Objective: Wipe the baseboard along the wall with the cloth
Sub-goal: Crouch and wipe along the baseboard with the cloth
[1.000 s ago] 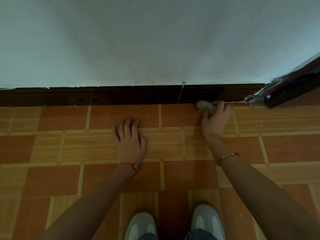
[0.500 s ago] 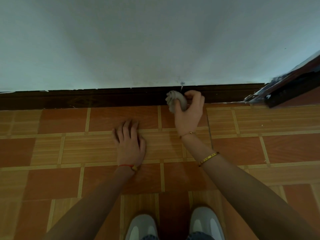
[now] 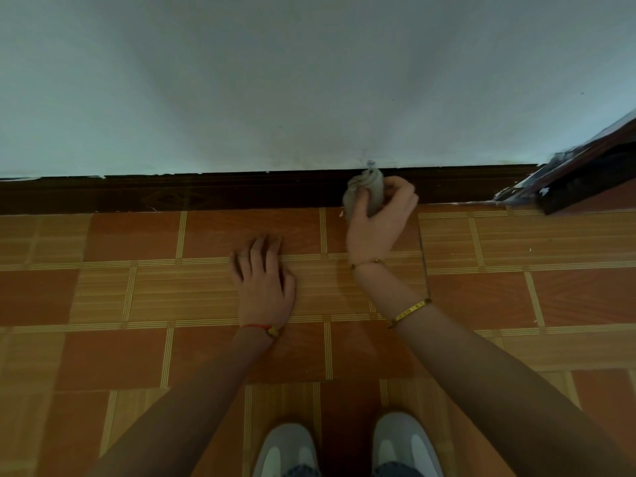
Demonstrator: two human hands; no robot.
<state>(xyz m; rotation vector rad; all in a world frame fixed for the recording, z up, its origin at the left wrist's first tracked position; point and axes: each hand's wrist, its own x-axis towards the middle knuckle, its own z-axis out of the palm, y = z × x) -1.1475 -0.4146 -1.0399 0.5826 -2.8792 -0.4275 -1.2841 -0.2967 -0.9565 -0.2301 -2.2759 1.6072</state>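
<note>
Grey bunched cloth (image 3: 364, 191) gripped in right hand (image 3: 377, 225) against dark baseboard (image 3: 206, 192), left hand (image 3: 263, 284) flat, empty

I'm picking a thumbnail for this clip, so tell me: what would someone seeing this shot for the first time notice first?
Most likely the right hand holding a bunched grey cloth against the dark brown baseboard where the pale wall meets the floor, right of centre. Next comes the left hand spread flat on the orange patterned floor tiles in the middle, with a red string bracelet at its wrist.
</note>
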